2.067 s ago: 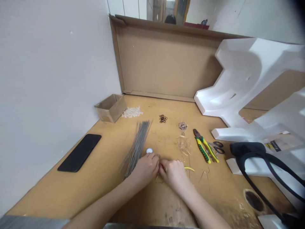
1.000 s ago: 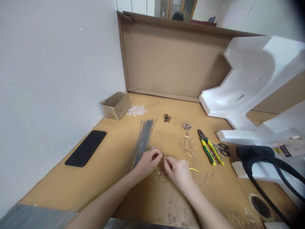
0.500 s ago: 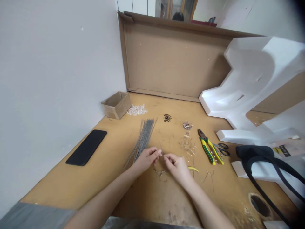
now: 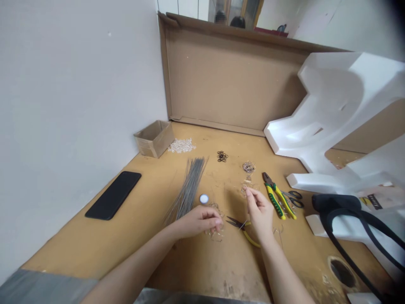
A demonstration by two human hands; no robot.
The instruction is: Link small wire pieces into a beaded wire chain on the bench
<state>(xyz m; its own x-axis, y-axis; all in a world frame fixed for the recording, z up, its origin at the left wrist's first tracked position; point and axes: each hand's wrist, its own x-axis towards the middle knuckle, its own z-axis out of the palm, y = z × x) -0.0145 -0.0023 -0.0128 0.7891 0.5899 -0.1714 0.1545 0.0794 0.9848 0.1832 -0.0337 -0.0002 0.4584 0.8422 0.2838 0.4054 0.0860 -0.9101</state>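
My left hand [image 4: 198, 221] rests low on the wooden table [image 4: 133, 236], fingers curled over a small tangle of thin bent wire [image 4: 215, 232]. My right hand [image 4: 260, 211] is raised a little to the right, thumb and forefinger pinched on a fine wire piece that runs down toward small yellow-handled pliers [image 4: 243, 228] lying between the hands. A bundle of straight grey wires [image 4: 188, 190] lies just left of the left hand, with a small white cap [image 4: 204, 198] beside it.
Green-yellow pliers [image 4: 278, 199] and scissors [image 4: 293, 198] lie to the right. Black rings [image 4: 222, 156], clear beads [image 4: 181, 145], a small cardboard box [image 4: 154, 138], a black phone [image 4: 113, 195], white foam blocks [image 4: 332, 114], a black strap [image 4: 348, 219] and an upright cardboard sheet [image 4: 228, 80] surround the work spot.
The hands were together, pinching wire between them. Now they are apart: the right hand has lifted up and to the right with a wire piece, uncovering the small pliers and white cap.
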